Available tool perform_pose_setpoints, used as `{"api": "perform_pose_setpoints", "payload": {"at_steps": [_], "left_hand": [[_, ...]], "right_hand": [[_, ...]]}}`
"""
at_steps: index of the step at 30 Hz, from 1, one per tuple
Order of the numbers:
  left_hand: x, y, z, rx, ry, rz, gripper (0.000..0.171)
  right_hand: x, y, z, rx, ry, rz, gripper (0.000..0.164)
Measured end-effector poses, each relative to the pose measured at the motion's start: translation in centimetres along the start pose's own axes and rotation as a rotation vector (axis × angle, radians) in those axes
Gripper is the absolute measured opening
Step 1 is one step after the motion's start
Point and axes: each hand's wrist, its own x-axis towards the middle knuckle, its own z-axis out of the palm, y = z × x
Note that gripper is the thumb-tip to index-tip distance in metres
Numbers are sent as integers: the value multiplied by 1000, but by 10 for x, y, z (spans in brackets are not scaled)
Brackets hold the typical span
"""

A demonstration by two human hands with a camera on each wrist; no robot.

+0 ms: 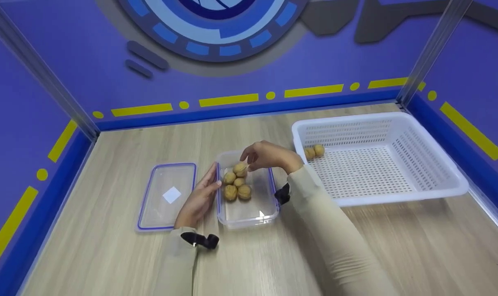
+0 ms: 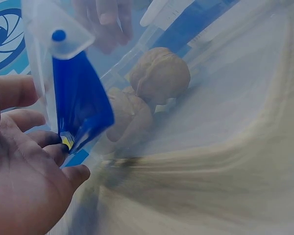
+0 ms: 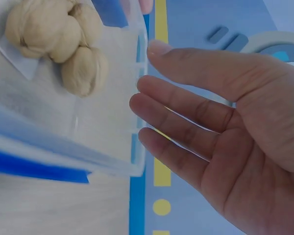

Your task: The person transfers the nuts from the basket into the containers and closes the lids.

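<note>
Walnuts (image 1: 244, 192): five visible in the clear box (image 1: 259, 207), clustered toward its left side, mid-frame. Two more (image 1: 319, 150) sit at the left end of the white basket (image 1: 401, 198), right of frame. You can expect each to be light and hard-shelled, ridged enough for grip but apt to roll; pinch one across its widest part with thumb and two fingertips. The box looks light, smooth and slightly springy, so steady it by its long wall.

Your right hand (image 1: 271, 156) comes in from the lower right, wrist bent, fingers angled down over the box's far end beside the top walnut. In the right wrist view your thumb and fingers stand apart with nothing between them (fingers only gently bent). Your left hand (image 1: 199, 197) lies along the box's left wall, thumb at the rim, fingers extended and loose; how firmly it presses, you cannot tell.
</note>
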Motion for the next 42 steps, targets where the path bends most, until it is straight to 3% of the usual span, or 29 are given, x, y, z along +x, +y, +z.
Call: {"api": "perform_pose_setpoints", "payload": {"at_steps": [15,29,32,36,42], "left_hand": [[0,1,1,-2,14,-9,70],[-1,1,1,-9,43,-19,70],[-1,0,0,-3,23,-6,70],[0,0,-1,5,4,7,70],[-1,0,1,1,30,-11,70]], "right_hand": [[-19,10,-27,-31,113,-43,32],[-46,34,-49,-33,189,-5,33],[-53,41,-53,-30,204,6,33],[-61,52,-58,-26,216,42,33],[-71,71,-63,12,244,93,33]]}}
